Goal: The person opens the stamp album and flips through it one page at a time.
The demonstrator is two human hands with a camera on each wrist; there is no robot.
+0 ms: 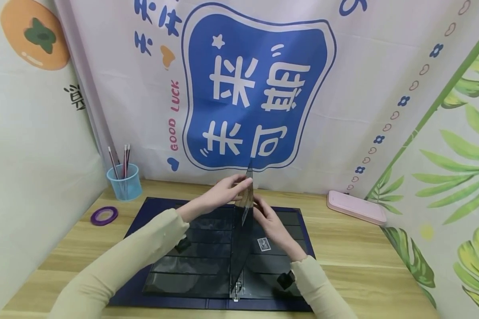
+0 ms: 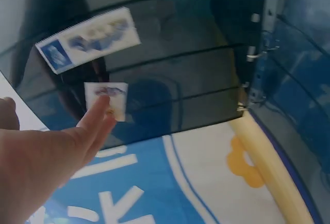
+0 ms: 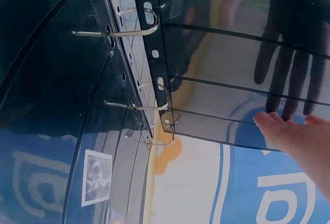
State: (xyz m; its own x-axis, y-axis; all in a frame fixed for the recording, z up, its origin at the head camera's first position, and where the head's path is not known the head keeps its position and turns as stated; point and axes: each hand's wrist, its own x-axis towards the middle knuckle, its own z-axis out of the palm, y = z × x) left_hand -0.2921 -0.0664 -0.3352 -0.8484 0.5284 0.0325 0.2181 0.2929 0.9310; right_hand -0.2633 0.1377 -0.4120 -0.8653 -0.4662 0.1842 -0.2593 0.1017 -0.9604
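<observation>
A dark blue stamp album (image 1: 147,208) lies spread on the wooden table, its black pocket pages on metal rings (image 3: 136,33). One black page (image 1: 241,239) stands upright between both hands. My left hand (image 1: 219,195) is at that page's left face, fingers extended, fingertips over a small pale stamp (image 2: 118,91). Above it on the same face sits a long stamp (image 2: 93,39). On the other face, my right hand (image 1: 272,223) reaches with its fingers fairly straight near the outer edge, mirrored in the glossy surface. A small grey stamp (image 1: 264,244) lies on the right-hand page.
At the back left stands a blue cup (image 1: 127,186) with several pencils. A purple ring-shaped roll (image 1: 104,215) lies left of the album. Against the wall at the back right is a pink box-like object (image 1: 356,207). A printed cloth (image 1: 259,88) hangs behind the table.
</observation>
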